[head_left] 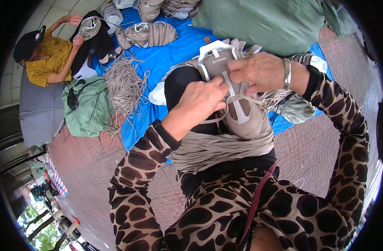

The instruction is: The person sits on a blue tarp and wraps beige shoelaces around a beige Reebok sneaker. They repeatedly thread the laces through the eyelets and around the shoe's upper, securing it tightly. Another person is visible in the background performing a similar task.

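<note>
A beige sneaker (246, 124) with a mesh toe and white collar lining rests on my lap, toe toward me. A thin beige shoelace (244, 98) loops loosely across its lower eyelets. My left hand (200, 100) is closed at the shoe's left edge, pinching the lace; its fingertips are partly hidden. From the other side, my right hand (260, 72), with a silver bangle at the wrist, closes its fingers on the sneaker's upper beside the tongue (218, 62). A thick bundle of beige laces (225, 151) lies over my thighs below the toe.
Blue sheeting (158, 58) covers the paving, with a heap of loose laces (125, 81) and stacked beige shoes (151, 34) on it. Large green sacks (262, 25) stand at the back. At far left a co-worker in a yellow shirt (49, 62) handles another shoe (90, 27).
</note>
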Demonstrator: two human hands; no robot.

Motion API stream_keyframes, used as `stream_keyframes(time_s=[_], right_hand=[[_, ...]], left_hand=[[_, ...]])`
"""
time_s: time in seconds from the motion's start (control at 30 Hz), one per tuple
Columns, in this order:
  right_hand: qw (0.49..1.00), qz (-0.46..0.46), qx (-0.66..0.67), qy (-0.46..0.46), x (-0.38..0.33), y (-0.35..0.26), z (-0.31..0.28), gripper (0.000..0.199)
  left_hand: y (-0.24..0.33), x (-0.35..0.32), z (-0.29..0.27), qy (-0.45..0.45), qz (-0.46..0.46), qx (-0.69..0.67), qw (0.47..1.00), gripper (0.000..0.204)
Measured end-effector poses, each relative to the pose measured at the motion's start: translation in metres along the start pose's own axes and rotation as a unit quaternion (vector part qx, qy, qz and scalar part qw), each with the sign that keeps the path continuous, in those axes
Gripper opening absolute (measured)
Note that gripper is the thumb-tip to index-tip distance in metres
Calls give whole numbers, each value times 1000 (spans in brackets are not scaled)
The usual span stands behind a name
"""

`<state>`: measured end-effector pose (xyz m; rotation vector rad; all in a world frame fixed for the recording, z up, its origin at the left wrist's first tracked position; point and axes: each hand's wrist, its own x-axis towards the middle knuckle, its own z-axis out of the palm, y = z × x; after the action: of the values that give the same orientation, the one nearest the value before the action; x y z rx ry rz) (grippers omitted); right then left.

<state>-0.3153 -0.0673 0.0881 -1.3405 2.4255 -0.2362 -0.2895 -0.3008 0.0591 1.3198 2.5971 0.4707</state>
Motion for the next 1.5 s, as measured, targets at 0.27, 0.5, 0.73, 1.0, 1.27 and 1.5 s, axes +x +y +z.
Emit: stream_keyframes(time_s=[0.27, 0.5, 0.73, 1.0, 1.27, 1.5], right_hand=[[997, -11, 62, 39, -10, -5, 12, 36], [994, -24, 84, 70, -15, -3, 19, 35], [989, -33, 115, 87, -13, -1, 25, 34], [985, -60, 117, 107, -18, 2, 23, 33], [989, -9, 75, 127, -22, 2, 27, 25], [958, 283, 54, -9, 9, -32, 20, 24]], left_hand=[[-3, -8, 5, -14, -61, -123, 990, 21], [8, 17, 7, -94, -223, -148, 959, 21], [7, 8, 17, 25, -331, -343, 879, 12], [8, 11, 2, 166, 80, -63, 981, 6], [-1, 19, 11, 122, 70, -52, 989, 8], [-17, 23, -12, 50, -144, -372, 916, 11]])
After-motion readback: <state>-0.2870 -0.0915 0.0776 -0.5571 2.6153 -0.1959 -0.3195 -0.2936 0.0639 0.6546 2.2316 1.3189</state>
